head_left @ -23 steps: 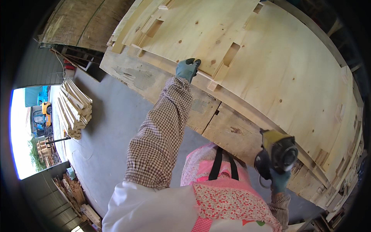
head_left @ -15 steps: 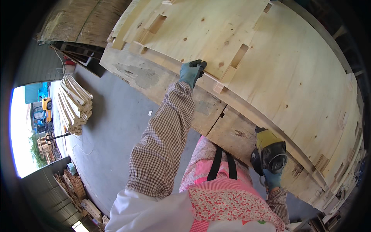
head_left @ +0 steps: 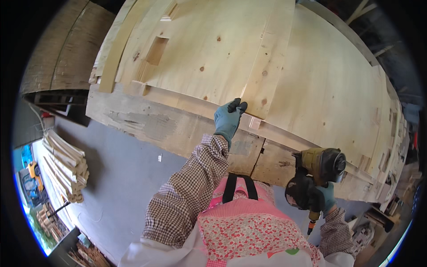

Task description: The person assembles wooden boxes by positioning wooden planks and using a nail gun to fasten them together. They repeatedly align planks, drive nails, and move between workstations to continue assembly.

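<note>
reaching with the left hand (head_left: 227, 119), gloved in blue-green with dark tips, to the near edge of a pale wooden panel (head_left: 331, 98), just beside the centre of the view. touching there the near end of a knotty plank (head_left: 267, 66), set across the panel and running off between 12 and 1 o'clock. bending the fingers close together; cannot tell them clamped on the wood or merely resting against it. at 4 o'clock, gripping an olive and black nail gun (head_left: 316, 162) with the gloved right hand (head_left: 328, 198), with fingers clamped around the partly hidden handle. beneath the panel, toward 9 o'clock, a worn wooden table (head_left: 138, 122). at 9 o'clock, on the grey floor (head_left: 120, 178), a bundle of pale strips (head_left: 66, 167). toward 6 o'clock, a pink flowered apron (head_left: 253, 227).
</note>
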### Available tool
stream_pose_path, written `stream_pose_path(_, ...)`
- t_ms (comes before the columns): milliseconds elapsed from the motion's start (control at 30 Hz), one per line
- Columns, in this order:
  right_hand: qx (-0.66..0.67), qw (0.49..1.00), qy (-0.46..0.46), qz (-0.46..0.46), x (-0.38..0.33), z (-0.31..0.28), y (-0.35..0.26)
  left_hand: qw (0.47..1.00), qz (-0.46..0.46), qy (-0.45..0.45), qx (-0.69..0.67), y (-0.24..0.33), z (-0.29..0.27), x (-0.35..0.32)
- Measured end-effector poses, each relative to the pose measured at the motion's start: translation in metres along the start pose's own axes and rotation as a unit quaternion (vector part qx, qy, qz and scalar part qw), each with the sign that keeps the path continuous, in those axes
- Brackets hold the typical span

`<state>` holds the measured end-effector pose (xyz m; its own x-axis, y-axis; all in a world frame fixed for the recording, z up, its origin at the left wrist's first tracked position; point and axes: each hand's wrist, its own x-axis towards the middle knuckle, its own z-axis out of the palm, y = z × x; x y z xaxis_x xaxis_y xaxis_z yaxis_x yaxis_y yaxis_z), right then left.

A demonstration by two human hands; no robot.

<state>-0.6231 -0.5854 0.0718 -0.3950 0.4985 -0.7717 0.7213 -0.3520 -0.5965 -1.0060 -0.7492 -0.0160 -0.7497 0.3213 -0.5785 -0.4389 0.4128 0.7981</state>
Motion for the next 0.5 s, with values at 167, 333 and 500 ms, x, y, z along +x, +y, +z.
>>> stream_pose_path(167,-0.122,0.980,-0.037,-0.153,-0.063,0.047,-0.099,0.998,0.048,-0.005,-0.046,-0.024,0.002,0.011)
stream_pose_path(333,-0.322,0.885,-0.005,-0.336,-0.080,0.081,-0.174,0.997,0.068,-0.001,0.023,-0.007,-0.005,0.003)
stream_pose_path(500,-0.168,0.978,0.026,-0.121,-0.045,0.114,-0.188,0.996,0.083,0.016,-0.005,-0.011,-0.001,0.002)
